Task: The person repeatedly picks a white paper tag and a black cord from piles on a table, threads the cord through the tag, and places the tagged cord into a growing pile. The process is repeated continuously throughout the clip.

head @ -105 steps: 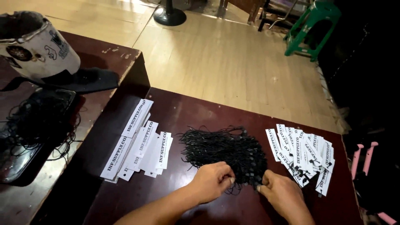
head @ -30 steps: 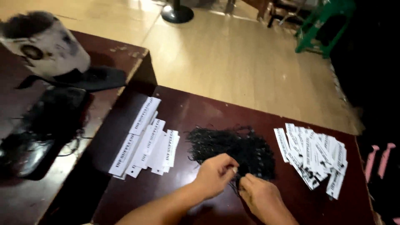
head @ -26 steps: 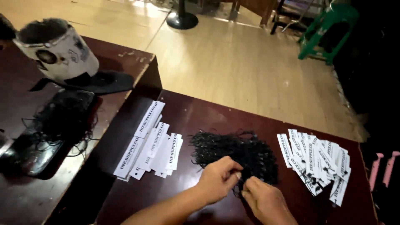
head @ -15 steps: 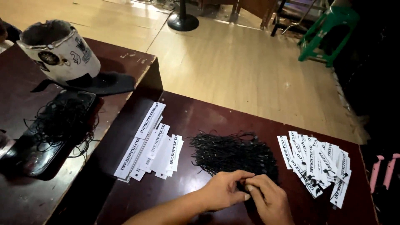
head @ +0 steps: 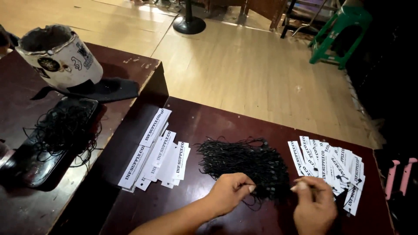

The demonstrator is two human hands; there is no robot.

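Note:
A tangled pile of black strings (head: 244, 159) lies in the middle of a dark red-brown table (head: 209, 122). My left hand (head: 228, 193) rests at the pile's near edge, its fingertips pinched on a thin black string. My right hand (head: 313, 208) is just right of the pile, thumb and forefinger pinched together on what looks like the same string. A fanned stack of white paper tags (head: 156, 152) with dark print lies left of the pile. A second spread of white tags (head: 328, 163) lies to its right, beside my right hand.
On a second dark table at the left stand a white bucket-like container (head: 58, 56), a black cloth (head: 104, 89) and a black tray with tangled string (head: 56, 135). Beyond is wooden floor with a fan base (head: 189, 24) and a green stool (head: 344, 26). Pink objects (head: 398, 174) sit at the far right.
My hands were pressed together at the pile's near edge; now they have drawn apart, the right hand moving right toward the right-hand tags.

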